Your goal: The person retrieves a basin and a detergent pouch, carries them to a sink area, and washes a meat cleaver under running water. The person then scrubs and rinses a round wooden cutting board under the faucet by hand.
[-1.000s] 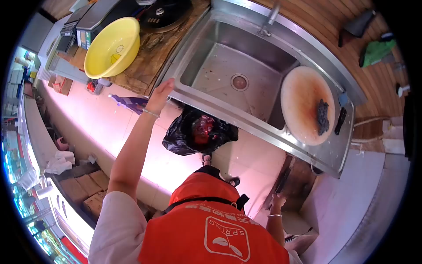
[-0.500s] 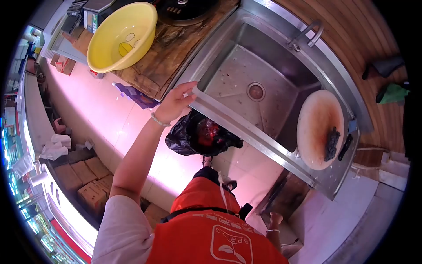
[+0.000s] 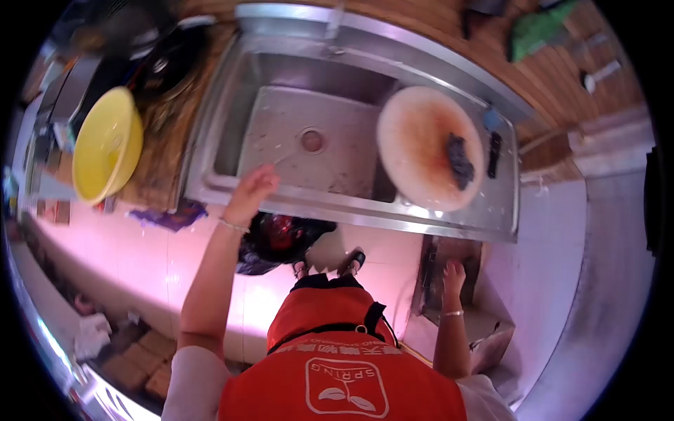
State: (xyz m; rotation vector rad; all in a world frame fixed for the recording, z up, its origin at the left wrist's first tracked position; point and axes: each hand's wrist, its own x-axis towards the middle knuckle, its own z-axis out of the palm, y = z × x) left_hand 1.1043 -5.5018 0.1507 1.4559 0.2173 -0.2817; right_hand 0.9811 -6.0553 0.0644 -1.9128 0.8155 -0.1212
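Observation:
My left hand [image 3: 254, 191] is over the front rim of the steel sink [image 3: 316, 203], near its left front corner. Its fingers are bent and blurred, and whether they hold anything cannot be made out. To the right, below the sink's front edge, my right hand [image 3: 454, 276] hangs in the air, its fingers too small and blurred to read. On the sink's right side lies a round white board [image 3: 407, 140] with a reddish-brown stain and a dark grey cloth [image 3: 460, 161] on it. A black-handled item [image 3: 494, 154] lies right of the board.
A yellow basin [image 3: 105, 151] stands on the wooden counter [image 3: 163, 154] at the left. Under the sink's front edge is a black bag [image 3: 267, 242] with red contents. The faucet [image 3: 335, 28] is at the sink's back. A green cloth [image 3: 540, 31] hangs at the back right.
The view has swung right, so the sink and basin appear further left. My left hand has moved from the sink's left corner to over its front rim. My right hand has risen towards the sink.

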